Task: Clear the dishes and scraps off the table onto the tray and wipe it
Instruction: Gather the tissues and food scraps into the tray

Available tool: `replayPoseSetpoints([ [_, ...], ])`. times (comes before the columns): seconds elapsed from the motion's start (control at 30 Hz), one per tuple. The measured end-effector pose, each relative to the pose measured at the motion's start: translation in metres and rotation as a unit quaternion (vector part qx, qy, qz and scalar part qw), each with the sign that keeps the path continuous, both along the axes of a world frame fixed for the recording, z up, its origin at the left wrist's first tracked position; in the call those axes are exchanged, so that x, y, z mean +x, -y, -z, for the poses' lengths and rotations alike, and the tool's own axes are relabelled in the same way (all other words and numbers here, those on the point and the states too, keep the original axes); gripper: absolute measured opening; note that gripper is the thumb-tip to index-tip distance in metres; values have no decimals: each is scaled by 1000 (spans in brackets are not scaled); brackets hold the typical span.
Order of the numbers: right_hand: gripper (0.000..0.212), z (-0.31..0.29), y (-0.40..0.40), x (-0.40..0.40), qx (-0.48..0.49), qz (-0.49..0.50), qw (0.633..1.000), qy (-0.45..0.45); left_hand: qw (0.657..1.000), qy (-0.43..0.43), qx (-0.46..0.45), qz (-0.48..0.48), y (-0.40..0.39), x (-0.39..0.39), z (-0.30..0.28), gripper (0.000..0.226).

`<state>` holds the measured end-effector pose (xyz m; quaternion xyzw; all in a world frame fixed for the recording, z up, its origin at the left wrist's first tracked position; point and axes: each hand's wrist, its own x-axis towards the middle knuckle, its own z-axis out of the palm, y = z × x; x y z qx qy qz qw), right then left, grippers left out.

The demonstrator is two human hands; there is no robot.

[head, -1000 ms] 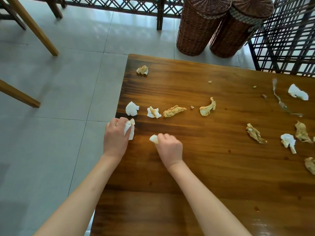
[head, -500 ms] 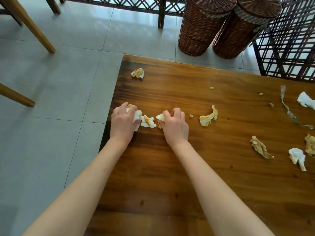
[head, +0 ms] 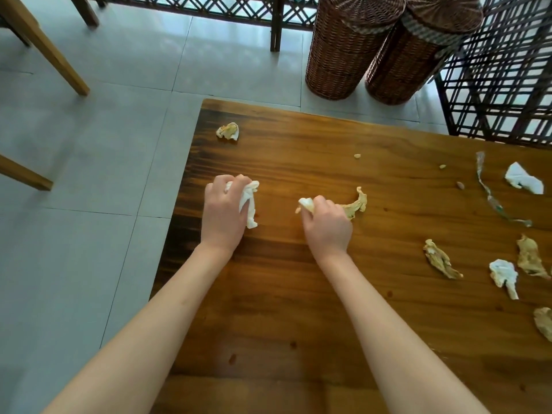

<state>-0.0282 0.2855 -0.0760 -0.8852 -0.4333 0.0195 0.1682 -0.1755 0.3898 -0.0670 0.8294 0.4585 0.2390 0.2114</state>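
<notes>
- Since half a second ago the stained tissue that lay between the two hands is gone from the surface, and the left hand now holds a bigger white wad of tissue, so it seems to have been gathered in
- The right hand has shifted right and sits against the yellowish scrap that lay apart from it earlier; its grip is curled round a small pale scrap poking out by the thumb
- The left grip is likewise closed, fingers wrapped over the wad, which trails down past the knuckles onto the wood
- My reading: the near-left patch is almost cleared, and the long yellowish scrap is the likely next pick
- Plenty remains: a crumpled stained tissue near the far-left corner, crumbs mid-surface, a white tissue and a thin twisted wrapper strip at right, and brownish scraps with another tissue nearer the right edge
- No tray or dishes are in view, and wiping has not begun
- The scraps look light, limp and greasy, easy to bunch in a fist
</notes>
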Motion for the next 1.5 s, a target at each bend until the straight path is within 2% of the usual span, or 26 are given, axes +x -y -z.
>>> replayPoseSetpoints([
  [0.1, 28, -4, 1, 34, -2, 49, 999, 20, 999, -35, -4, 33, 12, 15, 4, 41],
  [0.2, 37, -1, -1, 51, -42, 57, 997, 37, 997, -80, -7, 24, 19, 18, 14, 43],
  [0.4, 45, 16, -10, 40, -128, 43, 989, -51, 991, -132, -2, -13, 18, 22, 24, 42],
  [0.53, 33, 20, -4, 40, -70, 24, 997, -18, 991, -136, -13, -8, 22, 16, 26, 49],
  [0.67, 17, 22, 4, 31, -8, -22, 999, 22, 992, -124, -9, 3, 28, 14, 26, 45],
  [1.0, 15, 19, 3, 29, -9, -35, 999, 5, 994, -110, 3, 21, 31, 17, 25, 38],
  [1.23, 18, 16, 0, 25, -17, -76, 996, 42, 995, -100, 3, 29, 28, 18, 27, 36],
  [1.37, 17, 14, -8, 38, -25, -83, 996, 29, 995, -92, 16, 47, 6, 22, 22, 35],
  [1.5, 17, 0, -30, 79, 11, -31, 999, 16, 996, -69, 51, 27, -41, 39, 10, 38],
])
